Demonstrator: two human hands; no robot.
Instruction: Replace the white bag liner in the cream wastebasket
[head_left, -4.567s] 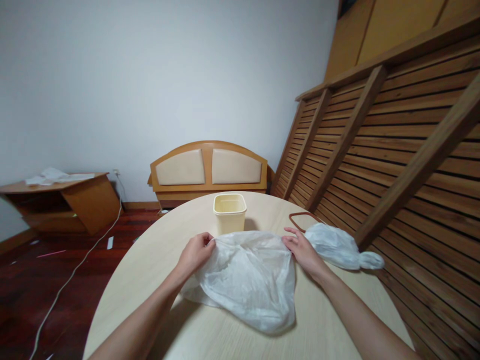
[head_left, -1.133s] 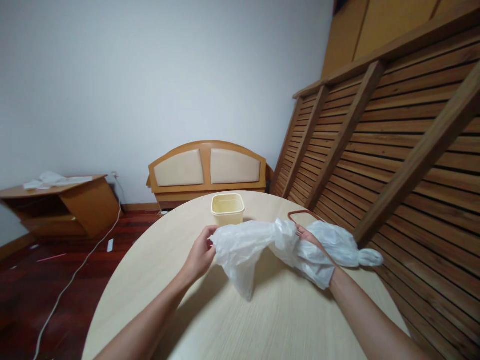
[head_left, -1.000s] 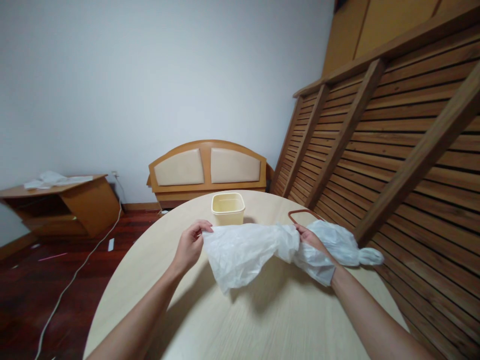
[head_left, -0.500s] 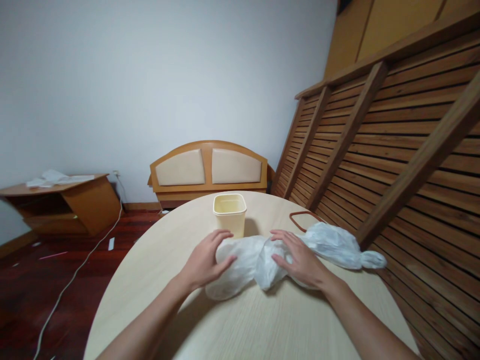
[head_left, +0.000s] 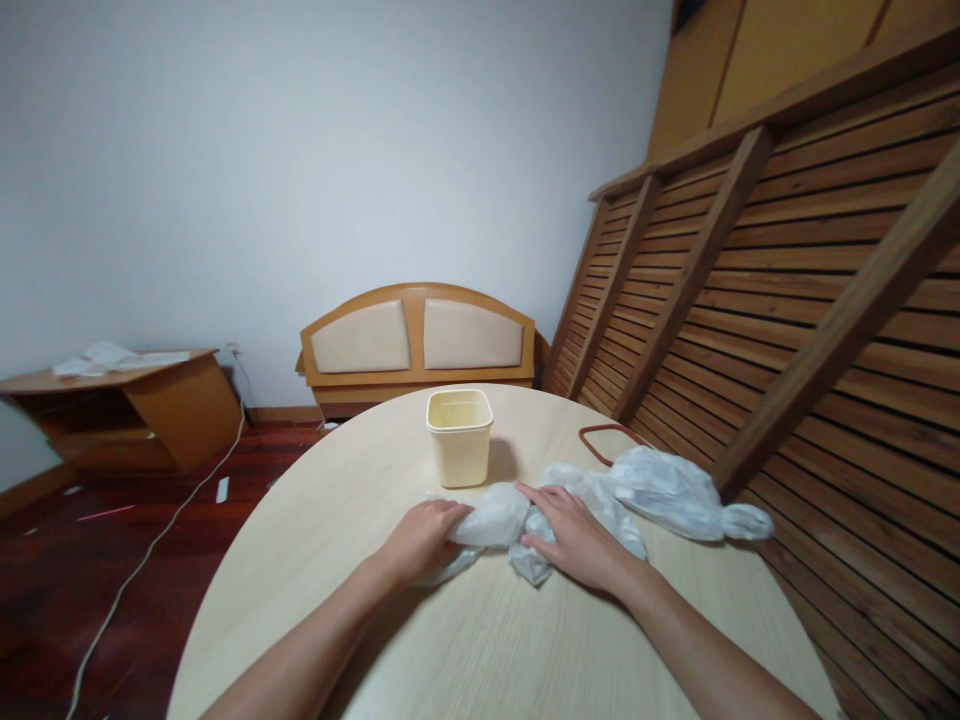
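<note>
A crumpled white translucent plastic bag (head_left: 499,516) lies across the near middle of the round table. My left hand (head_left: 421,543) is closed on its left end, with fingers and thumb gathering the film and a loose flap below. My right hand (head_left: 574,535) grips the bag's middle between thumb and fingers, its forefinger stretched along the top. Part of the bag spreads out behind and beyond the right hand. Just past the bag stands an upright cream plastic bin (head_left: 460,440), open at the top, touched by neither hand.
Another knotted plastic bag (head_left: 667,492) lies at the right of the table (head_left: 525,640), beside a brown loop (head_left: 592,440). A slatted wooden frame (head_left: 720,270) leans close by on the right. A white cable (head_left: 161,530) crosses the floor at left.
Both hands have closed in on the bag and squeezed it flatter and narrower. My right hand has shifted slightly left. The bin has stayed put.
</note>
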